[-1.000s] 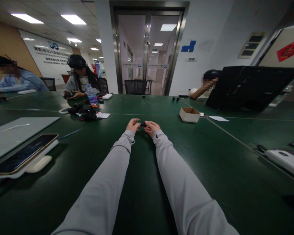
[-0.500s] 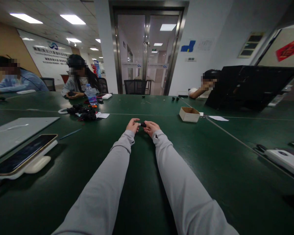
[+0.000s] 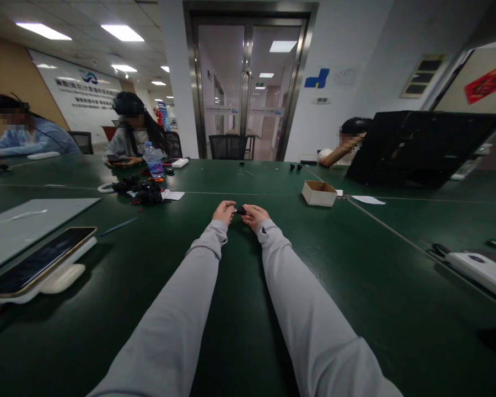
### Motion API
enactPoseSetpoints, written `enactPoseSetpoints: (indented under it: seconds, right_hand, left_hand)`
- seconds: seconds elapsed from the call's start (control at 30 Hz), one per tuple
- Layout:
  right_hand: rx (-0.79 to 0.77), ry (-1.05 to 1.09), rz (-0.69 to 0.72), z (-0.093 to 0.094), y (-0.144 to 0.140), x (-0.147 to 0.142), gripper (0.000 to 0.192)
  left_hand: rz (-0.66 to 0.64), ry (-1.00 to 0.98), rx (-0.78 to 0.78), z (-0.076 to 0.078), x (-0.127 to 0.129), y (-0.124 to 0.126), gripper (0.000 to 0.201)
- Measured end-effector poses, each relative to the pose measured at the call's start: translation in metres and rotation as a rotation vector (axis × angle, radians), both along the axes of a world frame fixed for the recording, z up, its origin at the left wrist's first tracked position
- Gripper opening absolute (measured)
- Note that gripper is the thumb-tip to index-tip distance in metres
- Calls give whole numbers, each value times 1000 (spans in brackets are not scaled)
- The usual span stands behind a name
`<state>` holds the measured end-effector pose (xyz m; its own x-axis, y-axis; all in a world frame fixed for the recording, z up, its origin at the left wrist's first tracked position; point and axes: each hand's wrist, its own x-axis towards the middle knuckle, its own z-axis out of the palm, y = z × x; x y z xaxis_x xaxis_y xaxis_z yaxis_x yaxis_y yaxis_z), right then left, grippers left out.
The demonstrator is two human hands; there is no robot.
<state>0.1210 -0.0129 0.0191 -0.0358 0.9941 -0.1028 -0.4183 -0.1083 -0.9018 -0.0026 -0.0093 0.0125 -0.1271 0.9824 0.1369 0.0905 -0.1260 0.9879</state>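
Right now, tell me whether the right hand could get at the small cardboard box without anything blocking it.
Probably yes. The right hand grips a small black part together with the left hand, but only bare green table lies between it and the box.

a green worktop (image 3: 355, 286) carries a small open cardboard box (image 3: 319, 193), a phone on a white stand (image 3: 37, 264), a grey laptop (image 3: 28, 220), a water bottle (image 3: 151, 160) beside a heap of black parts (image 3: 143, 190), and a white device (image 3: 481, 270). three other people sit along the far edge.
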Motion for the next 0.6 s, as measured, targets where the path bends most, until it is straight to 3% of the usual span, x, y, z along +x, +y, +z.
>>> enactPoseSetpoints:
  seconds: [0.2,0.4,0.6]
  right_hand:
    - [0,4,4,0,0,0,9]
    - [6,12,13,-2,2,2,10]
    - [13,2,15,-1,0,2,8]
  left_hand:
    - [-33,-18,-52,1,0,0,23]
    - [-30,-14,9,2,0,-2,26]
    - [-35,-47,-54,6,2,-3,15]
